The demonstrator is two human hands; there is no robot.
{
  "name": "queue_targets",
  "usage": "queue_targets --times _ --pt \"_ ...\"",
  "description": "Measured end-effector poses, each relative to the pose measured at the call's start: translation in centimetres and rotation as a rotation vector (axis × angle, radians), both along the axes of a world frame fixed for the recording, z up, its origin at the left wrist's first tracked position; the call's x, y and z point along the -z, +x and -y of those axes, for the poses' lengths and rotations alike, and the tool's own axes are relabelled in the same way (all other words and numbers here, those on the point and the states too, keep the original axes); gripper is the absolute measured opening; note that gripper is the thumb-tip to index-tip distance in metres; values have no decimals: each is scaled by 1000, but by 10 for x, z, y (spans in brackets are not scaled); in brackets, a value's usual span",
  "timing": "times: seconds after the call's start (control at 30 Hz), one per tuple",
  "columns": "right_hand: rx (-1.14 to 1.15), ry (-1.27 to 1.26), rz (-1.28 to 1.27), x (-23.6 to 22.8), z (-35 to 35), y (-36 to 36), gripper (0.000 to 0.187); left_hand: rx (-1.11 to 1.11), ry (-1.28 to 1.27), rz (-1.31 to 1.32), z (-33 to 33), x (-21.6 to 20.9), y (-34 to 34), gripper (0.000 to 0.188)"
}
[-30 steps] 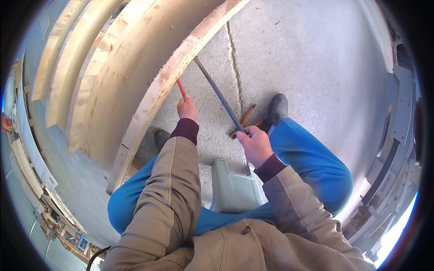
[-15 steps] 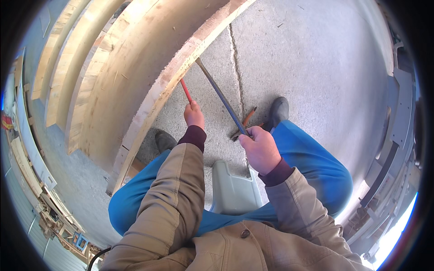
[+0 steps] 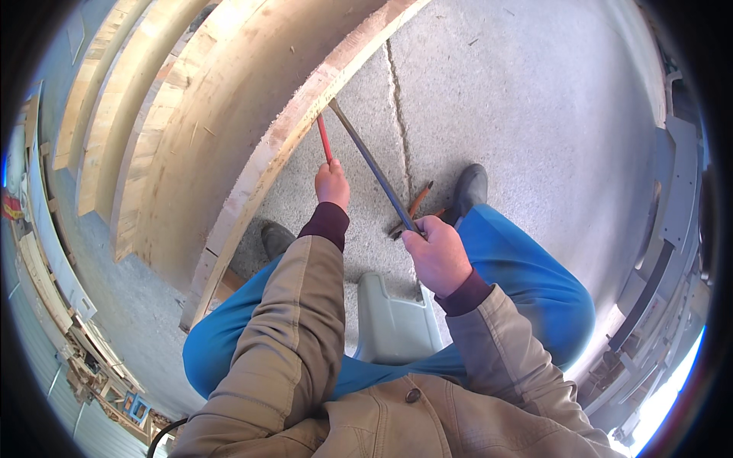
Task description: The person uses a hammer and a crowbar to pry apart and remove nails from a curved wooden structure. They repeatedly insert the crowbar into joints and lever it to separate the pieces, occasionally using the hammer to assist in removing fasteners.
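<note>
My left hand (image 3: 332, 186) is closed around a thin red bar (image 3: 324, 139), whose far end goes out of sight at the edge of a large wooden beam (image 3: 284, 137). A long dark metal pry bar (image 3: 371, 163) slants from the same beam down to my right hand (image 3: 438, 254), which grips its near end. The bar's far tip meets the beam's edge, and I cannot tell how far it reaches under. On the concrete, beyond my right hand, lies a pair of pincers (image 3: 419, 200) with orange handles and a dark head.
I sit with a grey plastic stool (image 3: 397, 324) between my blue-trousered legs. Dark boots (image 3: 472, 188) rest on the concrete floor (image 3: 527, 99), which has a long crack. More wooden beams (image 3: 114, 114) stand to the left. Scrap wood (image 3: 84, 359) lies at the far left; grey metal parts (image 3: 672, 191) line the right.
My left hand and the red bar have moved slightly forward and right, along the beam toward the pry bar. My right hand and the pry bar have barely moved.
</note>
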State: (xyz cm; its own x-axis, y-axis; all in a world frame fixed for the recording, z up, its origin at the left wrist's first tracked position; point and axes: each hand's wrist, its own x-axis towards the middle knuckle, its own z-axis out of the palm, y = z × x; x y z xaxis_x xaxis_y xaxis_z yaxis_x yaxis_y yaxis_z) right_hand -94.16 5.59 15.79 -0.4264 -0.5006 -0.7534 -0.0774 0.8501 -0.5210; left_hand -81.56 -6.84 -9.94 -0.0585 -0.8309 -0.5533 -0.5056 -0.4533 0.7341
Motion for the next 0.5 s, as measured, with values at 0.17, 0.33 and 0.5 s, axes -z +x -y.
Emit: queue_targets --times 0.17,0.33,0.5 --pt "27 18 6 22 -12 0 31 162 13 86 10 16 12 41" --pt "-9 -37 -80 58 -37 2 30 118 85 70 12 35 15 42" --pt "36 -102 -61 100 -60 -3 27 76 100 36 8 48 19 39"
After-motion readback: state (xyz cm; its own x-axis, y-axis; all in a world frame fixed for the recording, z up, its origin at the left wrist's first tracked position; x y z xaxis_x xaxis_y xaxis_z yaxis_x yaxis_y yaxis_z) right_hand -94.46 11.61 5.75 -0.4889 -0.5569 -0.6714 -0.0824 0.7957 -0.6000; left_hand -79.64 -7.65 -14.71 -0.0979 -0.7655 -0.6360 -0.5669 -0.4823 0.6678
